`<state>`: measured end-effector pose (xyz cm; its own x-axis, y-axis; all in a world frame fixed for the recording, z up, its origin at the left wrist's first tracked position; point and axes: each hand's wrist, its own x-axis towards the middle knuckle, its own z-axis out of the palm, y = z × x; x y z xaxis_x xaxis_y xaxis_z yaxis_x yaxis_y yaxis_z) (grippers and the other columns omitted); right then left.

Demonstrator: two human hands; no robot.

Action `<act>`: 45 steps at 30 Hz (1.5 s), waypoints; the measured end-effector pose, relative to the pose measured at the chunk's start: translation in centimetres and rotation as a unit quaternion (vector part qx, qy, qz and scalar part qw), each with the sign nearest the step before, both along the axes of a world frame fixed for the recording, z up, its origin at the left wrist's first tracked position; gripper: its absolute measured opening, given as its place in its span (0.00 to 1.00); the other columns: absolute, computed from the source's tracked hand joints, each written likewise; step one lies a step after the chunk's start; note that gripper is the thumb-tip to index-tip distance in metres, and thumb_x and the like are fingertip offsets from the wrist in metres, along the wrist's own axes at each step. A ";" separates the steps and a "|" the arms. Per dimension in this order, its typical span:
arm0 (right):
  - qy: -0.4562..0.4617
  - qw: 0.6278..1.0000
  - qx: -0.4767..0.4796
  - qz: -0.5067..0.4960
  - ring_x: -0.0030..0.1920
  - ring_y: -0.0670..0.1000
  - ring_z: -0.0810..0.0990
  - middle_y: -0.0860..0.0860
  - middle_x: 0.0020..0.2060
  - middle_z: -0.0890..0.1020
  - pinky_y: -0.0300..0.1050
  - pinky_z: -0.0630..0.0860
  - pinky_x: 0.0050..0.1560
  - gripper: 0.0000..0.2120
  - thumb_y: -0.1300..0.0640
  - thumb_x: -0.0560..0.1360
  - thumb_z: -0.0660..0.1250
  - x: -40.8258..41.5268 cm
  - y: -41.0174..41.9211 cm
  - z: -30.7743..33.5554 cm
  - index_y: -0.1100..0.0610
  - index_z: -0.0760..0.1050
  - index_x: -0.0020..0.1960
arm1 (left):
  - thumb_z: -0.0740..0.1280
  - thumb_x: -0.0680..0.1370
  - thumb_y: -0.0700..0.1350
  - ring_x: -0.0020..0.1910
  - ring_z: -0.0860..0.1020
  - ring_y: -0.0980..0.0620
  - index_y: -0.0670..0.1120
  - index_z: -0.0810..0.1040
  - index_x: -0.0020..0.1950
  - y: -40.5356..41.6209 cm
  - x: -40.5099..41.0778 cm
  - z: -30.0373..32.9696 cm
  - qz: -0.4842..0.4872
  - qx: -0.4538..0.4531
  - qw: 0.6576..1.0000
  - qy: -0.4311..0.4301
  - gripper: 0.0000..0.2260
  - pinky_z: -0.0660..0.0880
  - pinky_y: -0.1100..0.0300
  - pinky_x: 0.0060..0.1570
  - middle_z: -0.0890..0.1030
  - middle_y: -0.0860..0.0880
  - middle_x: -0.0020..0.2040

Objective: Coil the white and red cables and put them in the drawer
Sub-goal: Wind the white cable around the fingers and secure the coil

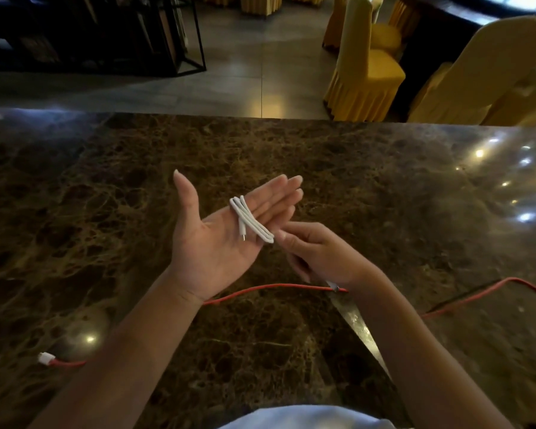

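Fingers of left hand wrapped w/ white cable.

A single head-worn wide-angle view looks forward and steeply down from the person's own standpoint, close over both forearms and the marble counter, whose near edge runs out of the bottom of the frame. Its upper band reaches past the counter's far edge to the tiled floor and yellow-covered chairs beyond.
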<state>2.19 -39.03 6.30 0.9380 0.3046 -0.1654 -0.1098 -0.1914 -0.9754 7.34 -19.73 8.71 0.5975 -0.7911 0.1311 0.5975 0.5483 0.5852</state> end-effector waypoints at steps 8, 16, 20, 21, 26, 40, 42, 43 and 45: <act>-0.050 0.983 0.024 -0.176 0.27 0.47 0.76 0.48 0.30 0.80 0.41 0.72 0.27 0.03 0.63 0.82 0.68 -2.2 0.8 0.1 0.57 0.75 0.53 | 0.42 0.77 0.75 0.79 0.68 0.45 0.38 0.64 0.81 0.8 1.8 -2.0 0.190 0.122 0.974 0.019 0.49 0.56 0.49 0.82 0.71 0.42 0.79; -0.132 0.985 -0.111 0.021 0.48 0.47 0.88 0.51 0.47 0.89 0.49 0.85 0.51 0.08 0.61 0.79 0.73 -2.1 2.7 3.1 0.60 0.81 0.58 | 0.35 0.78 0.73 0.80 0.66 0.49 0.42 0.62 0.82 -0.2 0.7 -3.2 0.161 0.272 0.948 -0.029 0.46 0.55 0.47 0.82 0.67 0.46 0.81; -0.214 0.968 -0.100 -0.090 0.40 0.47 0.85 0.48 0.42 0.86 0.45 0.80 0.41 0.02 0.58 0.80 0.73 -0.3 2.1 3.4 0.57 0.83 0.49 | 0.36 0.76 0.73 0.79 0.68 0.49 0.41 0.59 0.83 -0.6 -1.0 -3.7 0.081 0.265 0.959 -0.059 0.48 0.59 0.48 0.81 0.71 0.45 0.79; -0.224 0.963 -0.101 -0.110 0.39 0.45 0.84 0.46 0.41 0.85 0.42 0.78 0.40 0.02 0.58 0.80 0.72 -0.1 1.8 3.6 0.54 0.82 0.48 | 0.37 0.76 0.73 0.81 0.65 0.49 0.41 0.58 0.83 -0.4 -1.0 -3.7 0.081 0.257 0.961 -0.067 0.48 0.55 0.48 0.82 0.69 0.45 0.80; -0.128 0.981 -0.050 -0.139 0.36 0.55 0.84 0.55 0.37 0.86 0.50 0.80 0.36 0.06 0.59 0.83 0.67 -0.4 1.1 3.8 0.60 0.81 0.51 | 0.49 0.69 0.80 0.81 0.63 0.55 0.46 0.58 0.83 0.1 -0.4 -2.6 0.075 0.251 0.958 -0.116 0.52 0.54 0.50 0.82 0.62 0.49 0.84; -0.025 0.984 -0.160 -0.074 0.34 0.43 0.80 0.46 0.36 0.85 0.42 0.75 0.39 0.07 0.58 0.81 0.70 0.3 0.5 4.0 0.53 0.87 0.49 | 0.44 0.74 0.74 0.78 0.69 0.53 0.45 0.63 0.81 -0.7 -0.9 -2.0 0.034 0.253 0.966 -0.047 0.45 0.62 0.53 0.79 0.71 0.48 0.80; -0.022 0.988 -0.144 -0.043 0.36 0.40 0.81 0.39 0.37 0.86 0.35 0.76 0.40 0.09 0.63 0.82 0.68 0.3 0.4 4.4 0.54 0.87 0.48 | 0.45 0.76 0.72 0.77 0.71 0.52 0.45 0.63 0.81 -0.8 -1.0 -2.3 0.020 0.262 0.963 -0.053 0.43 0.64 0.54 0.78 0.73 0.47 0.78; -0.017 0.992 -0.118 -0.037 0.36 0.38 0.80 0.37 0.37 0.85 0.32 0.75 0.39 0.10 0.64 0.82 0.67 0.3 0.4 4.5 0.56 0.86 0.49 | 0.46 0.76 0.71 0.77 0.71 0.52 0.44 0.63 0.81 -0.8 -1.2 -2.5 0.022 0.259 0.965 -0.046 0.42 0.63 0.53 0.78 0.74 0.46 0.77; -0.005 0.997 -0.069 -0.022 0.36 0.39 0.78 0.41 0.40 0.85 0.32 0.73 0.38 0.10 0.66 0.83 0.65 0.2 0.3 4.8 0.60 0.86 0.53 | 0.47 0.77 0.71 0.78 0.70 0.50 0.42 0.62 0.82 -0.8 -1.5 -2.7 0.028 0.246 0.969 -0.020 0.43 0.62 0.52 0.79 0.73 0.44 0.78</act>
<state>2.43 -38.76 11.06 0.9516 0.2388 -0.1936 -0.1114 -0.3194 -0.9411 5.88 -20.55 6.01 0.6437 -0.7303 -0.2289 0.5456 0.2282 0.8064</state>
